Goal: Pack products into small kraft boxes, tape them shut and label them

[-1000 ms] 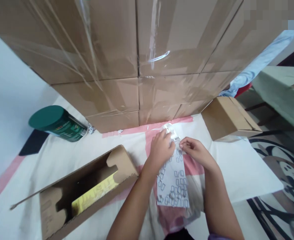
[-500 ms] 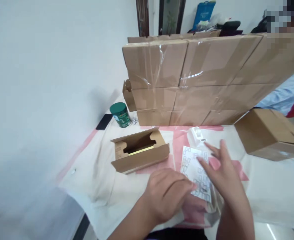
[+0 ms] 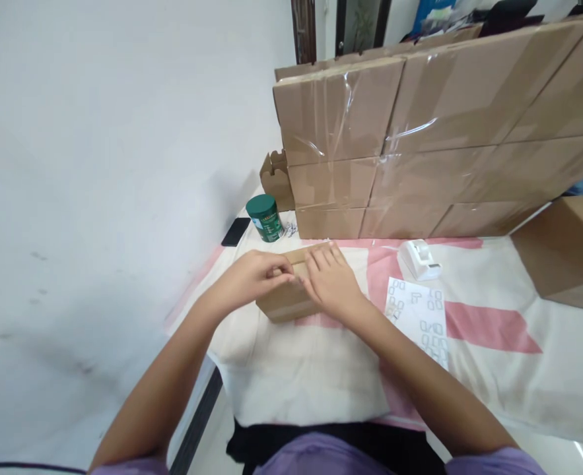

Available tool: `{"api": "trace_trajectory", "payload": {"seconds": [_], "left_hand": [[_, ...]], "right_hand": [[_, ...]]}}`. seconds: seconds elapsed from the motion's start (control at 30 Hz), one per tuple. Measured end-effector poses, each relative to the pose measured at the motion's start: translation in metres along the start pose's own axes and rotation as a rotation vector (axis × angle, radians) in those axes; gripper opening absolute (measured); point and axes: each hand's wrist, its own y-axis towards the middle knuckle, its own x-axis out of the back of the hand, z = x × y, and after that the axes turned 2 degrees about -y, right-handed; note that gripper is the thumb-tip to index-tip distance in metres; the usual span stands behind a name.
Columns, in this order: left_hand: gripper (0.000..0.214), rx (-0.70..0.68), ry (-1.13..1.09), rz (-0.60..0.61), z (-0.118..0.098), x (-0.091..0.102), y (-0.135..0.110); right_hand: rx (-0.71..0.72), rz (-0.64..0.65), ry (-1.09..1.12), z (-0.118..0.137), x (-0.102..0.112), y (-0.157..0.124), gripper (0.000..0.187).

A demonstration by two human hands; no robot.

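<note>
A small brown cardboard box (image 3: 284, 305) lies on the white and pink cloth (image 3: 311, 369) in front of me. My left hand (image 3: 256, 277) rests on its top left, fingers curled and pinching at the lid. My right hand (image 3: 331, 280) lies over the top right of the box, fingers stretched flat and pressing on it. The lid looks closed under both hands. A white sheet of small stickers (image 3: 420, 318) lies flat on the cloth, just right of my right forearm.
A white tape dispenser (image 3: 420, 259) sits behind the sheet. A green can (image 3: 265, 218) and a black phone (image 3: 236, 231) lie at the far left. A wrapped stack of cartons (image 3: 420, 132) stands behind, another carton (image 3: 568, 257) at the right, a white wall on the left.
Both hands left the sticker sheet and moved left onto the small box. The box was open with a yellow item inside; its lid is now down under my hands.
</note>
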Motion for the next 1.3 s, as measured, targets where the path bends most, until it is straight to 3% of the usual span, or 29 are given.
{"api": "trace_trajectory", "payload": {"seconds": [0.27, 0.5, 0.67, 0.83, 0.93, 1.1, 1.23, 1.3], "left_hand": [[0.028, 0.136, -0.162, 0.285, 0.025, 0.009, 0.041], [0.029, 0.059, 0.013, 0.222, 0.028, 0.004, 0.053], [0.036, 0.133, 0.27, 0.182, 0.022, -0.004, 0.048], [0.04, 0.137, 0.35, 0.163, 0.018, -0.007, 0.044], [0.039, 0.09, 0.238, 0.153, 0.022, -0.005, 0.043], [0.038, 0.042, -0.164, 0.201, 0.031, -0.001, 0.036], [0.037, 0.016, -0.365, 0.256, 0.034, -0.003, 0.029], [0.04, -0.014, -0.459, 0.228, 0.037, -0.003, 0.027]], "right_hand": [[-0.042, 0.015, 0.04, 0.01, -0.003, -0.017, 0.058], [-0.064, -0.029, 0.085, 0.012, -0.002, -0.021, 0.057], [-0.058, -0.03, 0.097, 0.012, -0.002, -0.024, 0.056], [-0.063, -0.039, 0.087, 0.011, -0.003, -0.022, 0.056], [-0.065, -0.059, 0.079, 0.011, -0.004, -0.023, 0.055], [-0.075, -0.077, 0.09, 0.012, -0.005, -0.024, 0.058], [-0.079, -0.074, 0.094, 0.012, -0.004, -0.023, 0.058], [-0.084, -0.073, 0.097, 0.012, -0.004, -0.023, 0.057]]}}
